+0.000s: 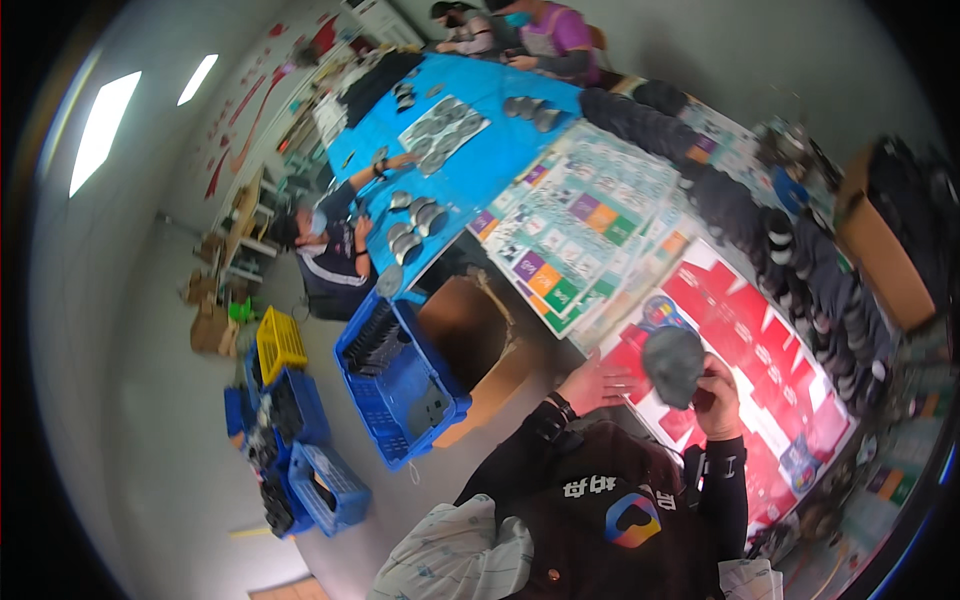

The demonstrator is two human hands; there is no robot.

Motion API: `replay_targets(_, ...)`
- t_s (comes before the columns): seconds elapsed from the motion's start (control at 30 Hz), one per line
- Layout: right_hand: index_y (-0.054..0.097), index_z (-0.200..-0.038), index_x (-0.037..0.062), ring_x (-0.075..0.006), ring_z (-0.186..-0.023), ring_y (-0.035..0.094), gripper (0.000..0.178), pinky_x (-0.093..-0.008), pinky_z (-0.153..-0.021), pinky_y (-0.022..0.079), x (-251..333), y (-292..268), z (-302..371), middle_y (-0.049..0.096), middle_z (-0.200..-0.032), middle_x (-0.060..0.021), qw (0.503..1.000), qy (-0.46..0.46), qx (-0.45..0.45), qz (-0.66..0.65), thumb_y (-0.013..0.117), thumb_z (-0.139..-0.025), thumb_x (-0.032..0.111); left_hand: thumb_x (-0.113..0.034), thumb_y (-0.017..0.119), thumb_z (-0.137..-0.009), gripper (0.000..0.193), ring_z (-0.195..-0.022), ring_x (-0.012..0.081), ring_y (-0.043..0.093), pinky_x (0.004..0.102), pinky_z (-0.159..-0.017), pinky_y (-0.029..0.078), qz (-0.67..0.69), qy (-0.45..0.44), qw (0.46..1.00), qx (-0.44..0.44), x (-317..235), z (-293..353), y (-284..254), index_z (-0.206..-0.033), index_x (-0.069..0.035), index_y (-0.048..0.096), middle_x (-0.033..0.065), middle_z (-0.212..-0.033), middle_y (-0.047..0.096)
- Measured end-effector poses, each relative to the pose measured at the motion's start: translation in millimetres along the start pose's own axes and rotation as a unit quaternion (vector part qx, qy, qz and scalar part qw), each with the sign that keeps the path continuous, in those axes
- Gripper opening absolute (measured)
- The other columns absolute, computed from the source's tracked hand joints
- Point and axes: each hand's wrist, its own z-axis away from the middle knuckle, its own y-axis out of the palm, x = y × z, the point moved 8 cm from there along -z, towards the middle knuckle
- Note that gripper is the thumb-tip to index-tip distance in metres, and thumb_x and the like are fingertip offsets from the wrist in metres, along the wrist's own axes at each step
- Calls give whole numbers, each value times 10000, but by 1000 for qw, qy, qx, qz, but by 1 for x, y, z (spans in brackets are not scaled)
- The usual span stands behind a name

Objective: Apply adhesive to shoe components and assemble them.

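My right hand (718,402) grips the lower right edge of a dark grey, rounded flat piece (672,366), its thumb and fingers closed on the rim. The piece is held up over a red and white printed sheet (745,340) on the table. To the left of it is my left hand (598,386), fingers stretched out, holding nothing and apart from the piece. What the piece is made for cannot be made out.
Stacks of dark pieces (735,215) line the table's right side, beside a cardboard box (885,260). Printed sheets (585,215) lie ahead. On my left stand a blue crate (400,400) and an open carton (500,385). Co-workers sit around a blue table (490,85).
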Motion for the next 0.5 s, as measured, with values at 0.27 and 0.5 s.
replay_targets(0.27, 550, -1245, -103, -280, -1044, 660, 525, -377, -937, 543, -109, 190, -117, 642, -1158, -176, 971, 188, 145, 11, 508, -761, 97, -680, 302, -1021, 834, -1366, 311, 507, 488, -1131, 418, 225, 216, 937, 155, -148, 92, -57, -1557, -41, 317, 167, -1533, 461)
replay_targets(0.5, 437, -1450, -60, -234, -1200, 603, 782, -340, -994, 501, -198, 310, -224, 593, -1349, -155, 963, 210, 132, 107, 574, -735, 224, -386, 494, -1061, 532, -1153, 274, 660, 382, -977, 529, 68, 257, 964, 26, -274, 179, -222, -1391, 32, 513, 182, -1318, 638)
